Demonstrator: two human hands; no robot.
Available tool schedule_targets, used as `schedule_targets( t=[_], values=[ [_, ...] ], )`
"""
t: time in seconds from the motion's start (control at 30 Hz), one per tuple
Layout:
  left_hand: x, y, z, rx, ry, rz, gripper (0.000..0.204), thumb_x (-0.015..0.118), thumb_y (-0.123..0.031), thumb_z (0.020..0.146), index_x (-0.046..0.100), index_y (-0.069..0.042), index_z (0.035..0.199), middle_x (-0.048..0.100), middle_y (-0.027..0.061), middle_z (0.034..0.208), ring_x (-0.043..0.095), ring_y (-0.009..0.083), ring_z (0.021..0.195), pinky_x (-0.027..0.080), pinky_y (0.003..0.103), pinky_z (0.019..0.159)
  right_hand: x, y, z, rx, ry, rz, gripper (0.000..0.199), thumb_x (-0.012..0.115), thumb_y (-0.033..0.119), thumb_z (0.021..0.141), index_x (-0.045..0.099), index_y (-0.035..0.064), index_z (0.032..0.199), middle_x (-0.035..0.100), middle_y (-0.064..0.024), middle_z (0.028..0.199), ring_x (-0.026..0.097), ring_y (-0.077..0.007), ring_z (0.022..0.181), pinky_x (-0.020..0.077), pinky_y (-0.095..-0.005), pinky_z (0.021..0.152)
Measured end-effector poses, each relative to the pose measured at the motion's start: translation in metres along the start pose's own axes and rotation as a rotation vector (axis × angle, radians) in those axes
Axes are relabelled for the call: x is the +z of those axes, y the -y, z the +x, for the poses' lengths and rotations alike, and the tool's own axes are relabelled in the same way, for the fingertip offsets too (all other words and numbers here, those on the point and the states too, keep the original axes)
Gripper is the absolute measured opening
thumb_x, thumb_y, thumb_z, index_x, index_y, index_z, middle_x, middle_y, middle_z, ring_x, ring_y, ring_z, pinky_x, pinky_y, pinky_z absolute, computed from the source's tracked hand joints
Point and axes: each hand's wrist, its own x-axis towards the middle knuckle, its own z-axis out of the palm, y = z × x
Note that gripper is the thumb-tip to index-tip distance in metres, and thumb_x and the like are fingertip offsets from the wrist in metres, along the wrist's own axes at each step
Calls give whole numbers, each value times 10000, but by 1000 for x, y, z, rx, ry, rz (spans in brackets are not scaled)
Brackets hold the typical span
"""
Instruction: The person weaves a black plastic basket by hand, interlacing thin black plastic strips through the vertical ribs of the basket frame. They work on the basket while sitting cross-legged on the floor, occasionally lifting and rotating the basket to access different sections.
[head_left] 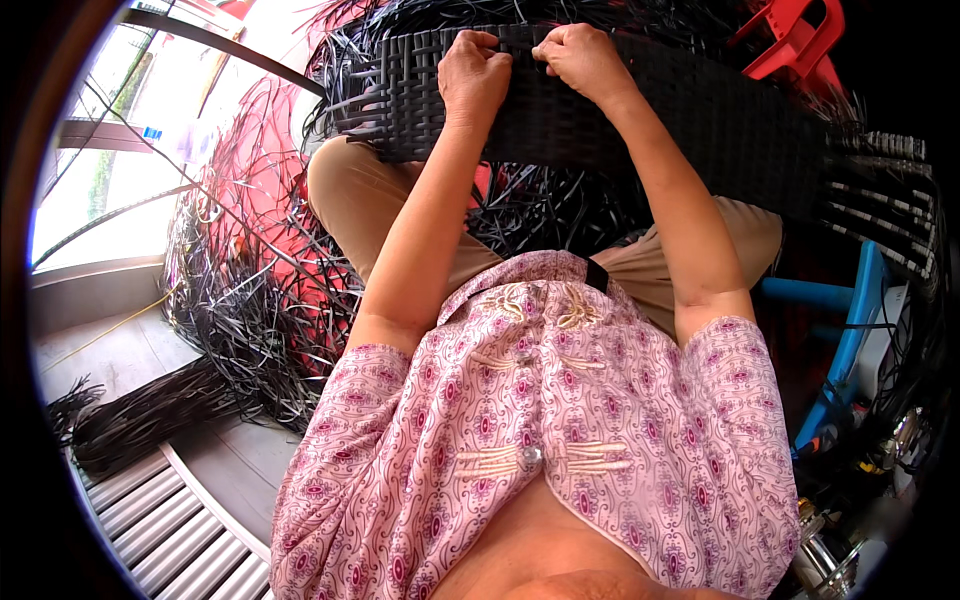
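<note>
The left hand (474, 78) and the right hand (580, 62) work close together at the far edge of a dark woven panel (565, 130), a short gap between them. The left fingers curl in toward the thumb over the weave; the right fingers and thumb draw together right at the rim. One cannot tell whether either hand pinches a strand, as the fingertips are too small and dark to read.

The panel lies crosswise under both hands, over the person's bent legs in tan trousers (345, 195). Most of its width runs off to the right of the right hand, while loose strip ends stick out at its left edge, near the left knee.

Beyond and to the left spreads a heap of black strips (250, 330) with red material (255, 180) showing through it. A red plastic seat (797, 45) stands at upper right, and a blue frame (845, 350) sits beside the right elbow.
</note>
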Motion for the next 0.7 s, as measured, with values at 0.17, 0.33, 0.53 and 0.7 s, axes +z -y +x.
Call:
schedule_targets(
  t=[0.17,0.33,0.53,0.7],
  values=[
    [5,-11,-7,80,-8,231,272,633,-161,801,612,-43,1045,716,153,882,684,362,887,522,457,828,-2,1,-2,17,36,65,238,669,289,826,742,63,824,714,-94,719,701,-250,727,551,-369,735],
    [6,-12,-9,101,-5,138,257,589,-135,839,589,-30,1074,696,207,898,674,393,886,516,470,821,-1,3,0,1,11,-27,230,667,262,824,747,47,838,711,-92,707,698,-210,670,549,-339,700],
    [10,-8,-12,36,-46,135,286,572,-104,833,608,-4,1098,702,181,915,678,348,911,504,440,862,-5,23,6,27,134,-182,289,607,288,785,753,107,956,704,-191,1057,671,-367,1020,532,-447,914],
    [8,-8,-12,20,-49,53,278,574,-103,829,630,-1,1081,706,166,900,686,322,886,516,405,850,-8,27,5,27,147,-204,314,595,272,785,746,72,974,698,-202,1077,662,-370,1044,522,-450,935]
  ],
)
